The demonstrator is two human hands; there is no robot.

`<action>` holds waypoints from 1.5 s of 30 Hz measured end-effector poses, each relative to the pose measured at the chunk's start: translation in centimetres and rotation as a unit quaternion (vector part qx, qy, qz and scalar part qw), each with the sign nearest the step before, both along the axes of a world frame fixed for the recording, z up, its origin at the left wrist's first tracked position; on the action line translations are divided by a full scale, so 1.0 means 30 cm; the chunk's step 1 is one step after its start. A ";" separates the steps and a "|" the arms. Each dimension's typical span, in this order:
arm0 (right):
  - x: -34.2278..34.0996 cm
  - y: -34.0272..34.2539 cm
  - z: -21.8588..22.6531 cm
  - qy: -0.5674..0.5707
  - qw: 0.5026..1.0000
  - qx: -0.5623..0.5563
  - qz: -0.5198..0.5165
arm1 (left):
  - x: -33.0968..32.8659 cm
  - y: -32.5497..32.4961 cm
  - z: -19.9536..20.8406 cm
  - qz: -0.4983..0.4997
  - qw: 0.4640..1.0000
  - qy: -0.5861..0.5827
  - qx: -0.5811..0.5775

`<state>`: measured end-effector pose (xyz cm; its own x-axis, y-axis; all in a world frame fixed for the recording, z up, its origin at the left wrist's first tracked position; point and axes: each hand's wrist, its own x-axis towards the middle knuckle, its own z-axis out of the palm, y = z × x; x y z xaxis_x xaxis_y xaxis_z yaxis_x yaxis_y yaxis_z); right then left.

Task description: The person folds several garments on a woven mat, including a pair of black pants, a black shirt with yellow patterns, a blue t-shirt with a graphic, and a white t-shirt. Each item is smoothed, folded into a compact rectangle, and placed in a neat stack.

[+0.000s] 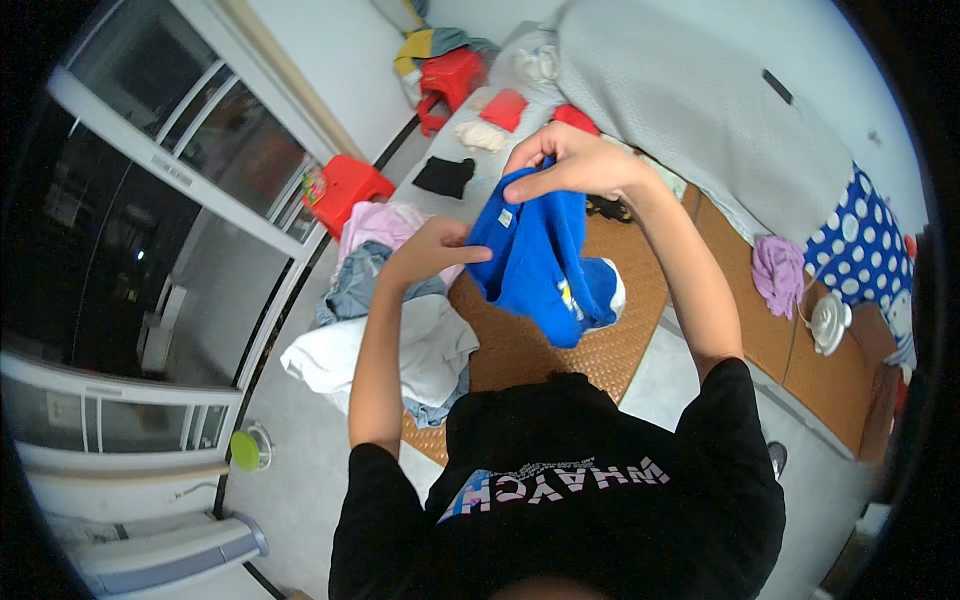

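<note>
A blue knitted garment (545,265) with a white patch at its lower end hangs between my two hands. My left hand (432,254) pinches its edge on the left, thumb and fingers closed on the cloth. Higher up and to the right, my right hand (572,168) grips another part of the same edge, near a small white label. Below, a brown woven mat (520,360) shows. Left of the garment lies a heap of clothes: a white one (430,340), a grey-blue denim one (358,270) and a pink one (375,222).
Beyond my hands lie a black folded cloth (445,177) and a red cloth (503,110). Red stools (350,190) stand at the far left, by a glass sliding door (170,200). A grey cover (680,110) drapes the back. A purple cloth (777,272) lies at right.
</note>
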<state>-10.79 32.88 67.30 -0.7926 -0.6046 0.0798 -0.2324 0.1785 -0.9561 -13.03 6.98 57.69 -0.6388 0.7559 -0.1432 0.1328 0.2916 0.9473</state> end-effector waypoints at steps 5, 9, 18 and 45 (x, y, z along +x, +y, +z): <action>0.027 0.241 -0.031 0.034 0.987 0.059 -0.149 | -0.051 0.055 -0.006 0.048 0.995 0.036 0.074; 0.037 0.392 -0.125 0.033 0.956 0.153 -0.247 | -0.062 0.149 0.073 0.087 0.983 0.160 0.033; 0.089 0.295 -0.234 0.278 0.883 0.045 -0.376 | -0.035 0.223 0.136 0.227 0.808 0.543 -0.022; -0.343 0.230 -0.878 0.027 0.971 0.130 -0.198 | -0.336 0.059 -0.529 0.148 0.920 0.301 -0.205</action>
<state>-21.08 39.77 40.97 -0.9662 -0.2574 0.0124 -0.1436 0.4980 -0.8552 -23.11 8.75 41.83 -0.8647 0.4976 0.0685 0.4539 0.7158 0.5307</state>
